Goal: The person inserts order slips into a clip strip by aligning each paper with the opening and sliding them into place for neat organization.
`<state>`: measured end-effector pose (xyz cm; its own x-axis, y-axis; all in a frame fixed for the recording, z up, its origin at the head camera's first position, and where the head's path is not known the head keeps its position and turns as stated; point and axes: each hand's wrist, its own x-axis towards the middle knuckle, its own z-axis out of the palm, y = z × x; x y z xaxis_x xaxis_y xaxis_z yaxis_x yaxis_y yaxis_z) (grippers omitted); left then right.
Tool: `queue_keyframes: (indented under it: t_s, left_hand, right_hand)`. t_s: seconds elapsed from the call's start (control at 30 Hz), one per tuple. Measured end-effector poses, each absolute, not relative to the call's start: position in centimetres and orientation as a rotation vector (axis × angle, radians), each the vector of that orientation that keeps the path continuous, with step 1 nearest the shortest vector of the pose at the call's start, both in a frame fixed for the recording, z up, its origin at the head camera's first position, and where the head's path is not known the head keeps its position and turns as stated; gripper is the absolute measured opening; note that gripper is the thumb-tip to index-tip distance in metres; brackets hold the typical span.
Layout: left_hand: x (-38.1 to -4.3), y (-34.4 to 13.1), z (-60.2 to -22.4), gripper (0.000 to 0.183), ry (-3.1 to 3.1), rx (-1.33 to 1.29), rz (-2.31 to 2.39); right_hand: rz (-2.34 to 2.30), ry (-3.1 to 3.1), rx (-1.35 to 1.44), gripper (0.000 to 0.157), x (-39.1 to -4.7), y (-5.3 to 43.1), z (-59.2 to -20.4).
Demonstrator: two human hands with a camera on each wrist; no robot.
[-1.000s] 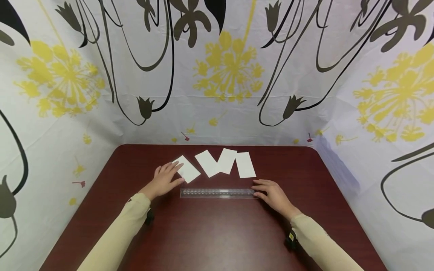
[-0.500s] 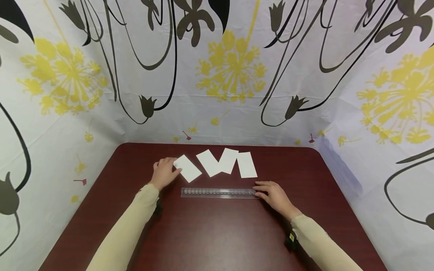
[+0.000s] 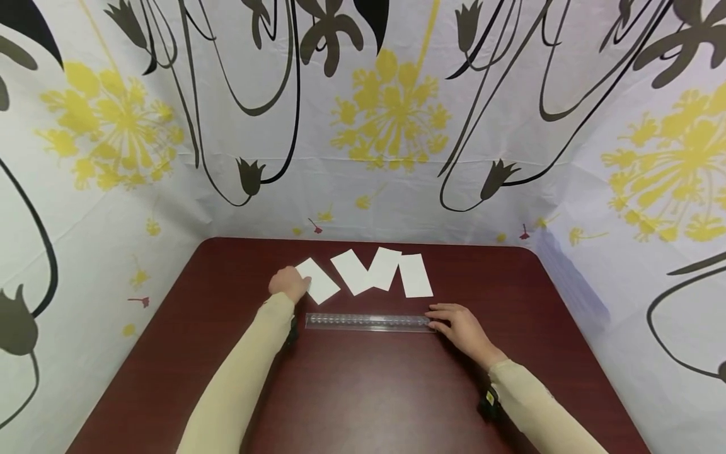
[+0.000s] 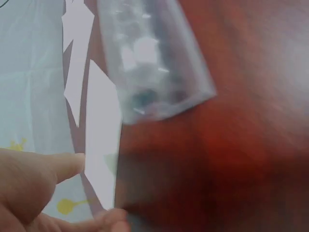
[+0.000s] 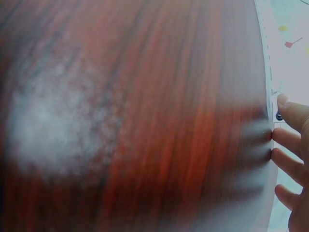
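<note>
In the head view, my left hand (image 3: 289, 284) is at the left end of the leftmost white card (image 3: 322, 287), fingers curled. The left wrist view has its thumb and fingers at that card's edges (image 4: 102, 135), lying on the table. My right hand (image 3: 466, 328) rests with relaxed fingers at the right end of a long clear plastic strip-like box (image 3: 365, 322) with a row of round shapes. In the right wrist view, the right hand (image 5: 294, 154) shows slightly bent, spread fingers; the box itself cannot be made out there.
Three more white cards stand in a row: one tilted (image 3: 350, 271), one overlapping close to it (image 3: 384, 268) and one at right (image 3: 416, 276). All lie on the dark red wooden table (image 3: 363, 391). A flower-patterned cloth (image 3: 283, 221) hangs behind the table.
My left hand has drawn its spread fingers in from over the leftmost card and curled them at its left end. The right hand, cards and clear box have hardly moved; the view shifted slightly.
</note>
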<state>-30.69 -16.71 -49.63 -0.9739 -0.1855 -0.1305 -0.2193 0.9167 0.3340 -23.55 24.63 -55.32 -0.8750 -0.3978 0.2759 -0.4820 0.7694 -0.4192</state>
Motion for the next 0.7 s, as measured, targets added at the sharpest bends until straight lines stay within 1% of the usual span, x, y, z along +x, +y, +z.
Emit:
queue_keyframes:
  t_s: [0.13,0.27,0.47,0.7]
  left_hand:
    - [-31.1,-15.4,-48.9,0.050,2.931,-0.289,0.493]
    - [-31.9,-14.9,-49.3,0.049,2.923,-0.314,0.425]
    - [-32.8,-14.8,-50.2,0.053,2.972,-0.404,0.340]
    - [-33.4,-14.1,-50.1,0.048,2.921,-0.365,0.238]
  right_hand:
    - [0.732,-2.787,0.703,0.030,-23.5,24.8,-55.3]
    - [0.736,-2.791,0.699,0.029,-23.4,24.6,-55.5]
    - [0.757,-2.787,0.699,0.029,-23.4,24.6,-55.7]
    - [0.751,-2.780,0.687,0.029,-23.6,24.8,-55.6]
